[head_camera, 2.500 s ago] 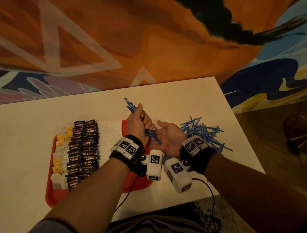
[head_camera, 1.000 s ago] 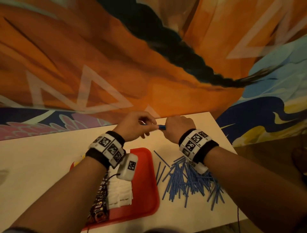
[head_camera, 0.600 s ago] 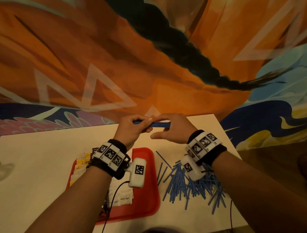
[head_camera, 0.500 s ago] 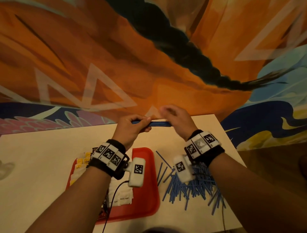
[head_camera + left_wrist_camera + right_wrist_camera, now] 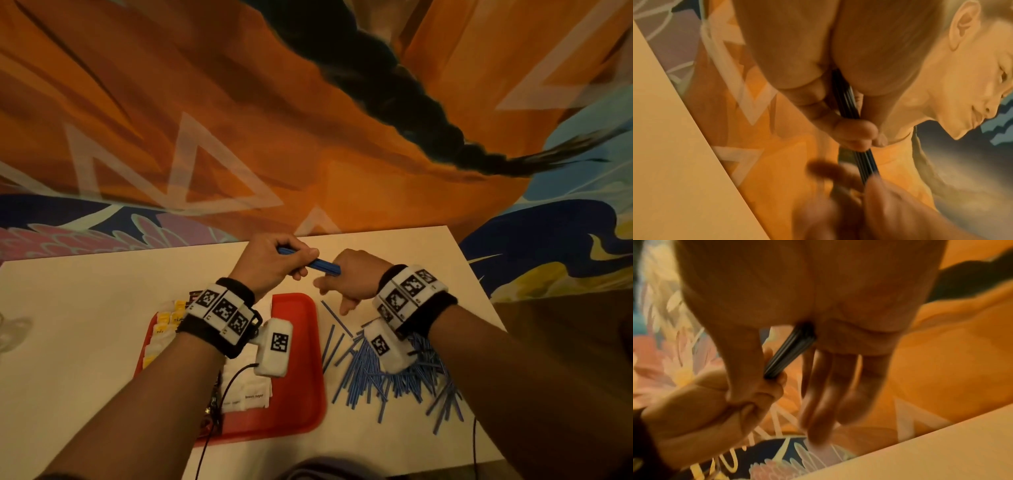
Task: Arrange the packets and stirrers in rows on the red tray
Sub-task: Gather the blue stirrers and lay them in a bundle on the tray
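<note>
While the left hand (image 5: 265, 265) grips the stirrer bundle (image 5: 315, 264), the right hand's (image 5: 354, 279) straight fingers (image 5: 830, 386) butt its end.

Stirrers: bundle of stirrers (image 5: 310, 263) blue in head view, dark ridged grey-blue at the wrist views (image 5: 857, 160) (image 5: 791, 348). Loose stirrers (image 5: 380, 371) same blue, near the table's right edge. Tray (image 5: 301, 387) red. Packets: yellow packets (image 5: 164, 318) along the tray's left edge; white packets (image 5: 250, 394) with small dark print nearer the middle. Table (image 5: 85, 325) plain off-white. Wrist bands (image 5: 221, 310) black, carrying white blocks with black-and-white square marker patterns. Wall mural (image 5: 239, 102) orange with pale triangle outlines, a black braid, blue and yellow at right.
</note>
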### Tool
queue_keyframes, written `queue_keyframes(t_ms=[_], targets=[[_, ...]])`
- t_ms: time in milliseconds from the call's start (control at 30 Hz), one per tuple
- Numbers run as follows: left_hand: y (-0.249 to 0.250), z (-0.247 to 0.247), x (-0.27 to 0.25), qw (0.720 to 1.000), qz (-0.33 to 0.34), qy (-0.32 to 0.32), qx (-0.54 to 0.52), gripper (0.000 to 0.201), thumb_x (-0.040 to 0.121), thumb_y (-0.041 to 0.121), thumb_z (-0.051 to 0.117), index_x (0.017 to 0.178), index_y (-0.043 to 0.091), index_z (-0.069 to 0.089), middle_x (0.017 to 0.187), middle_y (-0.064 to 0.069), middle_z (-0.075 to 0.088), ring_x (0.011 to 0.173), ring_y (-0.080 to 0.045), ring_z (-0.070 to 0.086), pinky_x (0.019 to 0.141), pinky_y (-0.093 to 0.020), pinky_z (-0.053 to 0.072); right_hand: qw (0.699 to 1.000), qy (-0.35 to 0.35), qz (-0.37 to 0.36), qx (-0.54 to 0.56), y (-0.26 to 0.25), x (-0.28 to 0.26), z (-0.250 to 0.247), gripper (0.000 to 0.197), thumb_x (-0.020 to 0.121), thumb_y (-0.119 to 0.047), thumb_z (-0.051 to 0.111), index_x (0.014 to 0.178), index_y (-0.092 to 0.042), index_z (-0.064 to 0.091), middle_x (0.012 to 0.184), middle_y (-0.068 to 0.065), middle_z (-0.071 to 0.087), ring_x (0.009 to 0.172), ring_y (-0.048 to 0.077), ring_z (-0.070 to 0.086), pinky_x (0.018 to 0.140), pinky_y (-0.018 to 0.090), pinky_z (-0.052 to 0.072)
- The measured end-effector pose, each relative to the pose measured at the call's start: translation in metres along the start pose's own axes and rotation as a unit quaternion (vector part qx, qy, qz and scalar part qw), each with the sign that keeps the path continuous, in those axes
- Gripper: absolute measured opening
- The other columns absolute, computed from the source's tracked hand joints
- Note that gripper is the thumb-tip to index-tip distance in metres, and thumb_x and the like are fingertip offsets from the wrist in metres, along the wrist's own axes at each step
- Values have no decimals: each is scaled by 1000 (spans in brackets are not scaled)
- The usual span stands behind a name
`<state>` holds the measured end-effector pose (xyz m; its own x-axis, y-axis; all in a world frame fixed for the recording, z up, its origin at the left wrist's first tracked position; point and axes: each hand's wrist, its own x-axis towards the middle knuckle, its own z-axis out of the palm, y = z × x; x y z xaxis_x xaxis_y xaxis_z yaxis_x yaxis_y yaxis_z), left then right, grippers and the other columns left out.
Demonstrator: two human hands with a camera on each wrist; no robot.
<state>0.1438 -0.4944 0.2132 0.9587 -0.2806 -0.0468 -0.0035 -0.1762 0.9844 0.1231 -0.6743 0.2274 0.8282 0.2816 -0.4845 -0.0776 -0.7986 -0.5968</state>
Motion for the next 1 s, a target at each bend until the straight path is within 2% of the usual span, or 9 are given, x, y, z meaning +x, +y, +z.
queue_keyframes(t_ms=[100,200,267,367,500,633,733,867,1000], targets=[[-12,2,3,995,-43,44,-84,11,86,5,72,92,3,63,72,-12,65,54,-16,60,55,-22,52,997,58,42,10,0,7,14,35,99,-40,51,93,-10,69,53,-5,62,52,14,69,57,27,48],[-27,11,2,956,-111,111,-247,16,90,12,70,100,6,58,79,-10,62,59,-17,60,59,-23,54,992,104,67,30,8,20,30,35,98,-43,51,96,-12,67,68,3,67,52,16,69,66,33,57],[-42,21,0,942,-160,101,-278,18,93,22,67,99,6,61,84,-7,65,71,-19,63,64,-26,54,987,131,91,14,16,33,43,31,97,-43,49,100,-15,63,83,8,69,62,22,71,74,40,59],[-65,40,-2,936,-198,82,-281,18,99,24,59,100,8,66,97,-10,67,89,-21,63,73,-29,52,982,142,122,-38,24,44,63,24,93,-31,45,109,-19,58,106,10,64,89,30,66,86,40,53],[-93,58,4,922,-232,126,-282,13,102,14,53,100,5,62,89,-10,73,83,-22,67,73,-31,56,983,100,128,-89,34,51,87,33,95,-22,44,127,-18,50,118,10,57,106,32,58,84,38,45],[-130,54,14,927,-286,92,-223,20,102,11,51,89,-1,61,82,-12,70,83,-32,65,88,-46,55,992,28,108,-51,59,61,107,60,85,-33,61,139,-29,37,112,8,60,92,30,63,77,37,54],[-166,43,26,938,-331,63,-83,26,102,10,52,78,5,60,69,-3,72,84,-35,64,90,-54,51,990,-39,131,-39,85,62,112,70,84,-40,68,144,-30,34,129,11,52,105,32,61,83,36,53],[-214,37,43,907,-412,-26,84,21,100,17,57,88,2,66,102,-20,72,109,-40,65,98,-54,50,984,-71,163,0,123,63,121,58,88,-40,66,140,-26,43,128,4,55,104,21,60,83,30,50],[-224,43,58,854,-420,-133,277,39,103,33,50,119,2,69,125,-14,64,118,-34,57,94,-36,46,979,-80,187,16,148,62,129,51,89,-42,65,133,-22,50,130,3,55,112,23,58,94,35,49]])
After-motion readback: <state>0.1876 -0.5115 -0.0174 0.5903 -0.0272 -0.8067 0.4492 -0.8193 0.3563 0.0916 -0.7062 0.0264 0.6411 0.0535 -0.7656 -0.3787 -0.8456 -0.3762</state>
